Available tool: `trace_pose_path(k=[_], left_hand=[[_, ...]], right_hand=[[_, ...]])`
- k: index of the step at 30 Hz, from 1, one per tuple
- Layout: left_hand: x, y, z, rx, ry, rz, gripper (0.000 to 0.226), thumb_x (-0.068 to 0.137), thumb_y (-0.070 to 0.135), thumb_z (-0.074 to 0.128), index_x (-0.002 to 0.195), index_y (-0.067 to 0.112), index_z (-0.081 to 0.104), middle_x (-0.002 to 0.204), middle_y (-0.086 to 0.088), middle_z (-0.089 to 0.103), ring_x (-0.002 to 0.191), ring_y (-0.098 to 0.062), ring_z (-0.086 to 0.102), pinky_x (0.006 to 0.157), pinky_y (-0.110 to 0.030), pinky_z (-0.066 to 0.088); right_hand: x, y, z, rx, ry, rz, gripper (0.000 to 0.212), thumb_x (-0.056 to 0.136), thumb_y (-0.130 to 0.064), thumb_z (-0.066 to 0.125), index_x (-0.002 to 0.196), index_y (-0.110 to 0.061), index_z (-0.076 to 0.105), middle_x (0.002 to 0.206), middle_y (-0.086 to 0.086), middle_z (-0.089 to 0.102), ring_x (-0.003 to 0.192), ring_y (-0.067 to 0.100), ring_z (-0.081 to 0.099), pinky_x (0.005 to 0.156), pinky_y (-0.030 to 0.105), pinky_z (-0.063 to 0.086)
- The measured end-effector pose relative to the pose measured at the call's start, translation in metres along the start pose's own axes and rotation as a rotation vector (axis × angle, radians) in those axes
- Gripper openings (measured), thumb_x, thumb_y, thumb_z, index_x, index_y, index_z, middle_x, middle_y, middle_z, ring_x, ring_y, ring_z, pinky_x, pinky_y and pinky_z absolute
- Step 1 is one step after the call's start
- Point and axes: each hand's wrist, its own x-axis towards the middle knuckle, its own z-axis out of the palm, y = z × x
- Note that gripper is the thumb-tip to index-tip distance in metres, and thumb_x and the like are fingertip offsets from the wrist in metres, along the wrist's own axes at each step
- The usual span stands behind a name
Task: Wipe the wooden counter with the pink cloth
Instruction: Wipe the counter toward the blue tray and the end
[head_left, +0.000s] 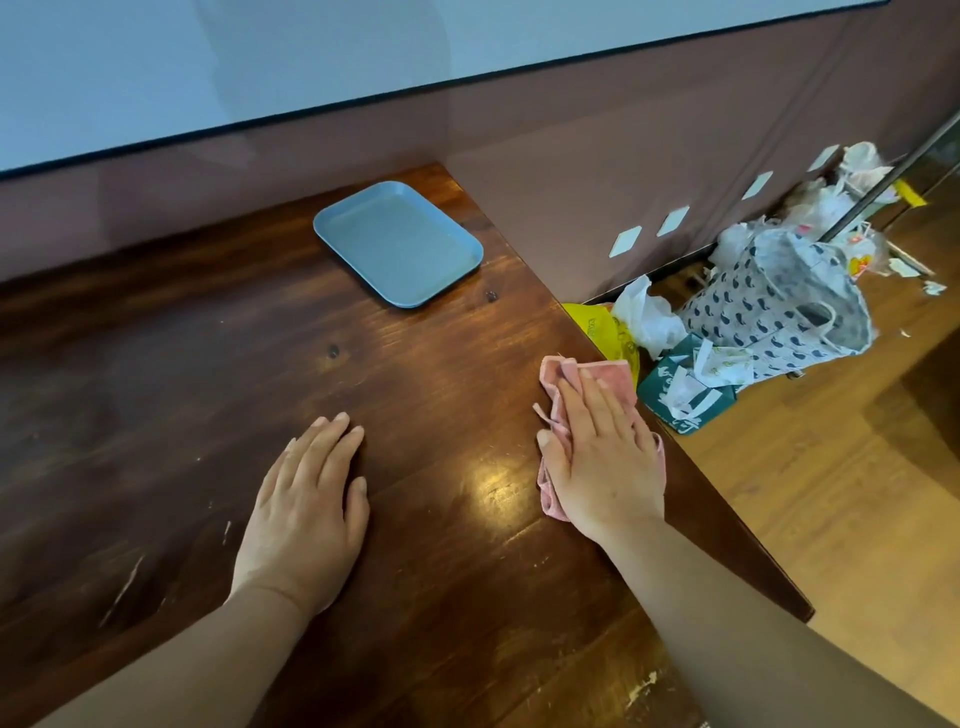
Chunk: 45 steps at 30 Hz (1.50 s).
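Pink cloth (610, 379) lies lengthwise away, pressed by right hand's (605, 457) flat fingers (597, 400).

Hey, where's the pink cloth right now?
In the head view, the pink cloth lies flat on the wooden counter near its right edge, pressed under the right hand, nearer than the blue tray.

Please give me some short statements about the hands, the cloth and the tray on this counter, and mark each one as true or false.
1. The right hand presses flat on the pink cloth. True.
2. The left hand holds the blue tray. False: it rests flat on the bare wooden counter, apart from the tray.
3. The cloth lies near the counter's right edge. True.
4. Food lies on the tray. False: nothing lies on it.
5. A green tissue box stands on the counter. False: it is on the floor beside it.
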Motion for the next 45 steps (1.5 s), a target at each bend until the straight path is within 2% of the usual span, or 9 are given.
trace_pose_path(k=[5, 9, 12, 18, 25, 31, 35, 40, 45], left_hand=[[0.0, 0.001, -0.001, 0.033, -0.023, -0.014, 0.049, 0.101, 0.033, 0.034, 0.147, 0.019, 0.045, 0.156, 0.004, 0.036, 0.148, -0.012, 0.021, 0.12, -0.035, 0.014], [0.0, 0.005, -0.005, 0.029, -0.031, -0.013, 0.057, 0.096, 0.039, 0.031, 0.146, 0.017, 0.046, 0.155, 0.003, 0.037, 0.147, -0.014, 0.024, 0.12, -0.035, 0.016], [0.001, 0.006, -0.005, 0.025, -0.034, -0.01, 0.059, 0.095, 0.041, 0.027, 0.144, 0.017, 0.048, 0.154, 0.002, 0.039, 0.146, -0.015, 0.026, 0.119, -0.039, 0.02], [0.001, 0.004, -0.005, 0.026, -0.028, -0.017, 0.059, 0.094, 0.04, 0.028, 0.144, 0.017, 0.048, 0.154, 0.003, 0.038, 0.147, -0.014, 0.026, 0.12, -0.04, 0.023], [0.001, 0.006, -0.007, 0.021, -0.036, -0.011, 0.059, 0.093, 0.04, 0.028, 0.143, 0.016, 0.05, 0.153, 0.002, 0.04, 0.146, -0.015, 0.028, 0.119, -0.04, 0.024], [0.001, 0.004, -0.005, 0.028, -0.02, -0.017, 0.056, 0.093, 0.039, 0.031, 0.141, 0.018, 0.051, 0.153, 0.004, 0.04, 0.145, -0.013, 0.029, 0.118, -0.037, 0.024], [0.0, 0.005, -0.005, 0.024, -0.03, -0.014, 0.056, 0.094, 0.038, 0.032, 0.143, 0.019, 0.05, 0.153, 0.005, 0.039, 0.146, -0.012, 0.026, 0.119, -0.034, 0.019], [0.0, 0.005, -0.006, 0.026, -0.028, -0.016, 0.057, 0.094, 0.039, 0.03, 0.141, 0.017, 0.051, 0.153, 0.003, 0.041, 0.145, -0.014, 0.029, 0.119, -0.038, 0.023], [0.001, 0.005, -0.003, 0.025, -0.008, -0.018, 0.057, 0.093, 0.039, 0.03, 0.142, 0.018, 0.051, 0.152, 0.004, 0.041, 0.145, -0.013, 0.028, 0.119, -0.037, 0.023]], right_hand=[[0.048, 0.0, -0.006, 0.007, 0.035, 0.018, 0.065, 0.103, -0.054, 0.009, 0.161, -0.03, -0.008, 0.171, -0.008, -0.005, 0.157, 0.014, -0.008, 0.128, 0.038, -0.001], [0.03, -0.005, -0.004, 0.013, 0.01, 0.025, 0.064, 0.101, -0.055, 0.0, 0.158, -0.031, -0.016, 0.17, -0.008, -0.01, 0.156, 0.013, -0.01, 0.127, 0.039, -0.004], [0.015, -0.006, -0.002, -0.018, 0.007, -0.02, 0.066, 0.099, -0.053, -0.009, 0.161, -0.03, -0.008, 0.17, -0.008, -0.005, 0.157, 0.013, -0.004, 0.123, 0.035, -0.006], [0.067, -0.004, -0.007, -0.015, 0.044, -0.027, 0.064, 0.103, -0.053, 0.008, 0.162, -0.031, -0.005, 0.171, -0.008, -0.002, 0.157, 0.014, -0.005, 0.127, 0.038, 0.0], [0.012, -0.025, -0.002, 0.006, -0.022, -0.047, 0.071, 0.093, -0.058, -0.016, 0.16, -0.033, -0.012, 0.17, -0.01, -0.008, 0.157, 0.013, -0.006, 0.128, 0.042, 0.003], [0.058, -0.026, -0.007, 0.013, 0.023, -0.054, 0.064, 0.102, -0.053, 0.004, 0.162, -0.032, -0.005, 0.171, -0.01, 0.001, 0.157, 0.013, 0.002, 0.127, 0.04, 0.009], [0.047, -0.039, -0.003, 0.033, 0.001, -0.007, 0.064, 0.1, -0.057, -0.003, 0.159, -0.033, -0.015, 0.17, -0.009, -0.004, 0.157, 0.013, -0.002, 0.128, 0.044, 0.007], [0.012, -0.049, 0.003, 0.027, -0.003, -0.131, 0.07, 0.098, -0.056, -0.017, 0.163, -0.034, 0.001, 0.17, -0.01, 0.006, 0.157, 0.014, 0.006, 0.127, 0.042, 0.013], [0.054, -0.055, 0.0, 0.009, 0.03, -0.113, 0.066, 0.099, -0.051, -0.011, 0.162, -0.035, -0.003, 0.17, -0.01, 0.004, 0.157, 0.014, 0.004, 0.127, 0.042, 0.011]])
